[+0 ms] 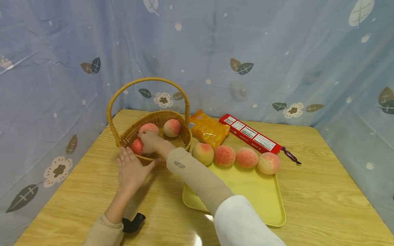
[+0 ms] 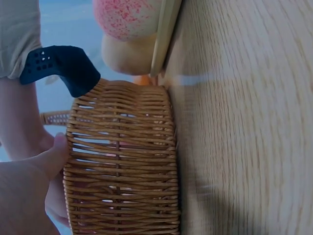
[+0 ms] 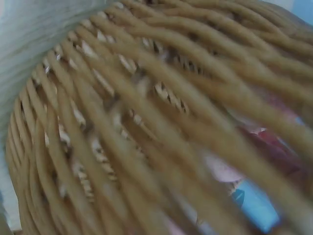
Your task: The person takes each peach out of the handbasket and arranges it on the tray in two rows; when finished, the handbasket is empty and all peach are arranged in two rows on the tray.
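Note:
A wicker basket [image 1: 157, 118] with a tall arched handle stands at the table's left and holds peaches. My right hand [image 1: 150, 141] reaches over its near side, fingers bent over a peach [image 1: 136, 147] at the left end; the fingertips are partly hidden. Behind that hand lies a second peach [image 1: 149, 127], and a third peach [image 1: 172, 128] sits farther right. My left hand [image 1: 132, 171] rests against the basket's near left side, fingers straight and thumb spread. The left wrist view shows its thumb [image 2: 57, 152] at the rim. Basket weave [image 3: 146, 107] fills the right wrist view.
Several peaches [image 1: 224, 155] line the far edge of a yellow tray [image 1: 252, 191] right of the basket. Behind them lie an orange packet [image 1: 209, 128] and a red box [image 1: 250, 134]. A purple-wrapped candy [image 1: 291, 155] lies beside the box. Patterned curtains [image 1: 209, 54] enclose the table.

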`<state>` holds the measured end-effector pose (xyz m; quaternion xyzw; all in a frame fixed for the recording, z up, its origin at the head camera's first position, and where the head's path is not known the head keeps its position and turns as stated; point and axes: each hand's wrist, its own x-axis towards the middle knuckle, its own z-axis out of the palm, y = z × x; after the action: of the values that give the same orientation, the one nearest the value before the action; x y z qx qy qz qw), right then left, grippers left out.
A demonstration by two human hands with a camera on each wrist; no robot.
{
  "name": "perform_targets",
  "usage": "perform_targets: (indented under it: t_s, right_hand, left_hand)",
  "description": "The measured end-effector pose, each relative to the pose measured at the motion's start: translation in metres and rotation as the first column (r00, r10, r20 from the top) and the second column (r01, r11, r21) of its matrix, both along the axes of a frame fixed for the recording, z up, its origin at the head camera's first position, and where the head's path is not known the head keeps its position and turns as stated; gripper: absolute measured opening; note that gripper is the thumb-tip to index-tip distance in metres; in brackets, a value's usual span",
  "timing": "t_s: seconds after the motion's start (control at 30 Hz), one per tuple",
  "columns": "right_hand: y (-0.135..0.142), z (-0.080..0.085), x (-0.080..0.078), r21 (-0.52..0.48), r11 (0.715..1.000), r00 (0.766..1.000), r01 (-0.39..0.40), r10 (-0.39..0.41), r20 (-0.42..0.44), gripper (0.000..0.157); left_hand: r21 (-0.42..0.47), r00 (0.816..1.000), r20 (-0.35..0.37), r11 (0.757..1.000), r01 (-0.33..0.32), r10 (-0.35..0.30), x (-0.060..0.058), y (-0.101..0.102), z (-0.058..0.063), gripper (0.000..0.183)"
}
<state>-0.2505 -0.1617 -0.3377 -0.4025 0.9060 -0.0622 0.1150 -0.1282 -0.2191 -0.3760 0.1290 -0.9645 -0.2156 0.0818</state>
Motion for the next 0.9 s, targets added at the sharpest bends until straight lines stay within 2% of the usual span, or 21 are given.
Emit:
perform_targets:
  t_s: [0.2,0.4,0.5,0.63,0.73,0.8,0.9]
  right_hand:
    - [0.001,-0.003,-0.001,-0.043,0.999,0.999,0.016,-0.018,-0.044,0.069]
    - [0.002,-0.003,-0.002,-0.048,0.999,0.996,-0.007,0.003,-0.091,0.055]
    - [0.009,0.000,-0.003,-0.056,0.998,0.991,-0.016,0.009,-0.130,0.043]
    - [0.024,0.011,-0.003,-0.166,0.986,0.997,0.036,-0.047,-0.064,0.042]
    - [0.036,0.020,-0.004,-0.250,0.964,0.996,0.092,-0.089,0.024,0.058]
    - [0.044,0.024,-0.006,-0.293,0.951,0.995,0.103,-0.096,0.038,0.069]
    - [0.056,0.031,-0.008,-0.409,0.906,0.992,0.111,-0.078,0.095,0.073]
  left_hand:
    - [0.021,1.000,-0.005,1.000,0.001,0.000,0.000,0.003,0.002,0.125]
    - [0.046,1.000,0.013,0.999,0.001,-0.001,0.001,0.002,0.003,0.127]
    - [0.046,1.000,0.016,0.999,0.006,-0.007,0.002,0.004,0.002,0.127]
    - [0.029,1.000,0.018,0.999,0.014,-0.015,0.002,0.005,0.002,0.126]
    - [0.010,1.000,0.022,1.000,0.021,-0.021,0.001,0.004,0.003,0.127]
    - [0.001,0.999,0.030,1.000,0.021,-0.021,0.001,0.003,0.003,0.127]
    - [-0.003,0.999,0.032,1.000,0.012,-0.012,-0.001,0.002,0.003,0.127]
